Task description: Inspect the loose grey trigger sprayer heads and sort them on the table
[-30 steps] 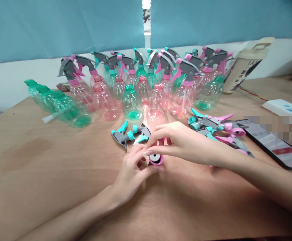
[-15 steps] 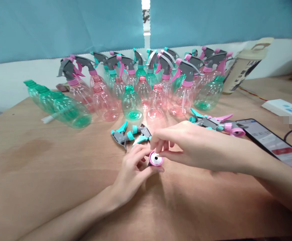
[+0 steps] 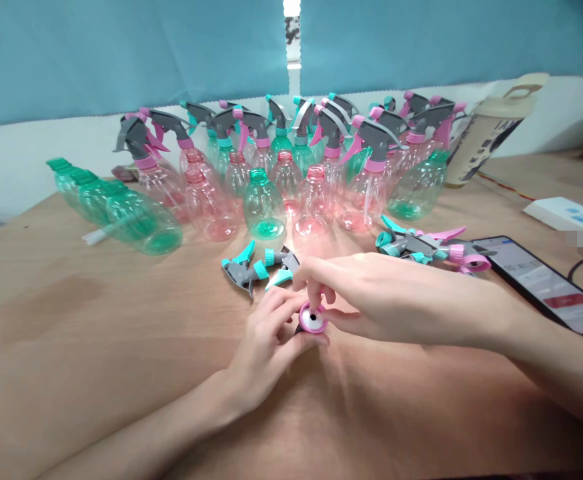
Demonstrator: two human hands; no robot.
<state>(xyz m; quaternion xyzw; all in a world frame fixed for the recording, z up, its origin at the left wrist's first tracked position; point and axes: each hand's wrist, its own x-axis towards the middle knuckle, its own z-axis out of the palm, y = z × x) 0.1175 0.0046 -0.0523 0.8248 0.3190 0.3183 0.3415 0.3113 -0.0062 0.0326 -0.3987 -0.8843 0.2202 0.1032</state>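
My left hand (image 3: 264, 343) grips a spray head with a pink screw cap (image 3: 312, 319), its open underside turned toward me. My right hand (image 3: 381, 297) reaches across from the right, its fingertips pinched at the rim of that pink cap. Just beyond my hands lie two loose grey spray heads with teal caps (image 3: 251, 267). A pile of pink and teal spray heads (image 3: 429, 247) lies to the right.
Several pink and green clear bottles (image 3: 291, 180), some with spray heads fitted, stand in a cluster at the back of the wooden table (image 3: 96, 347). Green bottles (image 3: 121, 210) lie at left. A phone (image 3: 546, 283), a white box (image 3: 566, 213) and a beige jug (image 3: 491, 130) sit at right.
My right hand has lowered and shifted slightly over the pink cap, its fingers closing onto the rim. My left hand has kept its grip in place.
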